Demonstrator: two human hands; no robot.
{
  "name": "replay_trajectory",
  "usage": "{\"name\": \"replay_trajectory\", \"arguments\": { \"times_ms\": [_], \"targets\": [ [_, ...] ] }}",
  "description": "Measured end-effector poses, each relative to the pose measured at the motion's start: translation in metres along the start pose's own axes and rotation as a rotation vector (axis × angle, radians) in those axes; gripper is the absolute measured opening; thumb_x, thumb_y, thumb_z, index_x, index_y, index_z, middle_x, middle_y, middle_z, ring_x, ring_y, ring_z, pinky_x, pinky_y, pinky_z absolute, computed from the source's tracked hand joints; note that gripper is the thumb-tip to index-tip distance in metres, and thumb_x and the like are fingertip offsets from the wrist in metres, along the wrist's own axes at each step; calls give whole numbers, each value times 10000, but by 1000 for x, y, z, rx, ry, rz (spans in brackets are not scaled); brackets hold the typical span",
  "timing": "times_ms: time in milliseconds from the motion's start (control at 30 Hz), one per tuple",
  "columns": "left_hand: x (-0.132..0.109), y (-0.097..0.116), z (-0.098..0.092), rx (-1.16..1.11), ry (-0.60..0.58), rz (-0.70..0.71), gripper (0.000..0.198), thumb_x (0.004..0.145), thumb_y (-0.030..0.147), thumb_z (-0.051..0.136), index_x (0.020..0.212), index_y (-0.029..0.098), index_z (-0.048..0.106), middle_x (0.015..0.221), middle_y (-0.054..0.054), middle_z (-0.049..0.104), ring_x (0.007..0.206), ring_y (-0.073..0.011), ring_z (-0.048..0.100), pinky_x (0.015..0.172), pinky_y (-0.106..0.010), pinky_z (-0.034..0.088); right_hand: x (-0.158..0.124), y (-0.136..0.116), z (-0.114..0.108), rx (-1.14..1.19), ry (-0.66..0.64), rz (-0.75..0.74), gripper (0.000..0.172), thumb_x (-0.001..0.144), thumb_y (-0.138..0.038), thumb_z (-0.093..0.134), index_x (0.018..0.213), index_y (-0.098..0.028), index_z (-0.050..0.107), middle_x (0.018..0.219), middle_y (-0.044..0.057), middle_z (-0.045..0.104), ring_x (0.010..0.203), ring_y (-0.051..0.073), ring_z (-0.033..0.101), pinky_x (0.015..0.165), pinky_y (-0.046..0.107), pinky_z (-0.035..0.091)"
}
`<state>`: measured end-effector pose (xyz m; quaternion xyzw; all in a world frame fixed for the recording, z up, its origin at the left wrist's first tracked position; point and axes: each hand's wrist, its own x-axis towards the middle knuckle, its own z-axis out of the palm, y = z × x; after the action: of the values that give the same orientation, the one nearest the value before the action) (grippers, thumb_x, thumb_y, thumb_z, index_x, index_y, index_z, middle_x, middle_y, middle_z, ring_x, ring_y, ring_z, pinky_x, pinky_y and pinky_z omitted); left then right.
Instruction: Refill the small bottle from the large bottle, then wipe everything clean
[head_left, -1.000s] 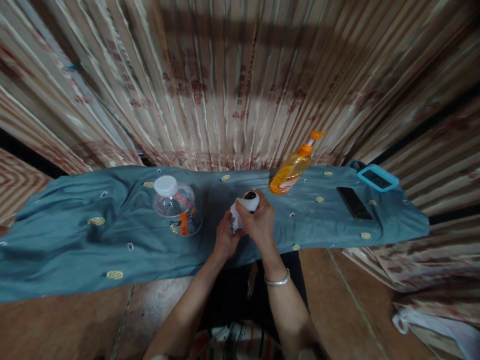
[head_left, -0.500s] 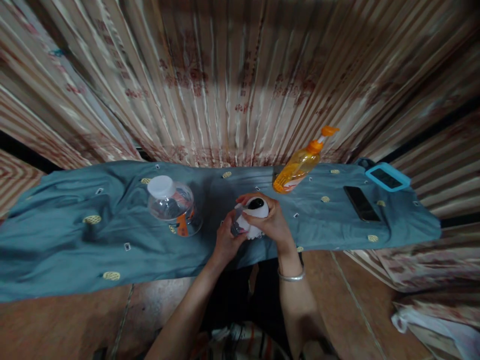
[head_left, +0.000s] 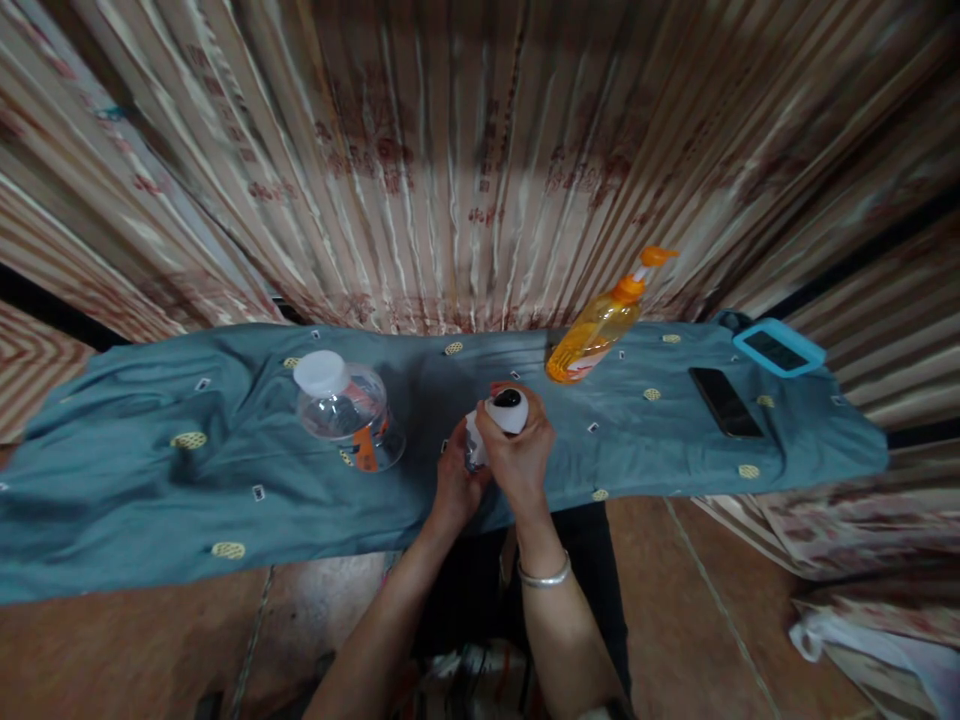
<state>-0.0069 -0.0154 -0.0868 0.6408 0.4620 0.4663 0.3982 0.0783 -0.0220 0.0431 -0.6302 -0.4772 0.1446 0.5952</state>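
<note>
Right at the near edge of the blue-grey cloth, about midway along it, both hands meet around a small white bottle with a dark top. The right hand is wrapped over the bottle's upper part, fingers curled tight around it; the left hand closes on its lower part from the left side. The bottle is held just above the cloth, upright or slightly tilted, I cannot tell which.

Open cloth lies on both sides of the hands. To the left, a clear plastic bottle with a white cap stands near, with a bare stretch beyond it running to the far left end. To the far right, an orange pump bottle stands close to the striped curtain at the cloth's far edge. Further right lie a black phone and a blue-cased device near the right end. Brown floor fills the near side.

Compared with half a second ago, the right hand has turned back over the bottle, covering more of it, and its wrist with the silver bangle has swung in toward the centre. The things on the cloth have kept their places.
</note>
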Motion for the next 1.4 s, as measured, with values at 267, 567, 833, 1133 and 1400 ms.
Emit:
{"name": "replay_trajectory", "arguments": {
  "times_ms": [267,567,833,1133,1400],
  "targets": [
    [-37,23,6,34,15,44,837,834,384,666,1513,175,224,1536,-193,391,1433,-316,395,1181,-507,330,28,12,-21,274,-431,-56,175,731,-274,692,882,-189,664,971,43,695,893,183,651,823,296,514],
    [-49,29,11,58,-63,148,874,887,255,562,1565,191,14,1652,-185,127,1531,-306,164,1228,-512,234,-5,18,-13,325,-90,19,409,743,-310,702,1110,-158,604,1090,75,657,963,180,635,881,301,512],
    [-63,35,11,75,-92,169,898,893,225,560,1569,238,-30,1659,-163,119,1531,-291,171,1223,-515,246,-5,7,-23,176,-138,-2,454,818,-438,687,1162,-156,597,1028,76,674,870,169,641,800,285,516],
    [-72,36,11,105,-113,209,860,919,200,525,1571,252,-33,1666,-150,84,1543,-286,108,1228,-521,228,4,2,-22,179,-135,-55,193,852,-359,632,938,-187,650,878,28,673,796,152,631,729,257,485],
    [-71,36,9,65,-108,181,849,921,210,532,1569,271,-13,1665,-135,108,1539,-279,136,1235,-500,219,-6,14,-12,191,-81,93,304,779,-325,673,1046,-185,629,957,48,674,820,162,630,732,277,518]
  ]
}}
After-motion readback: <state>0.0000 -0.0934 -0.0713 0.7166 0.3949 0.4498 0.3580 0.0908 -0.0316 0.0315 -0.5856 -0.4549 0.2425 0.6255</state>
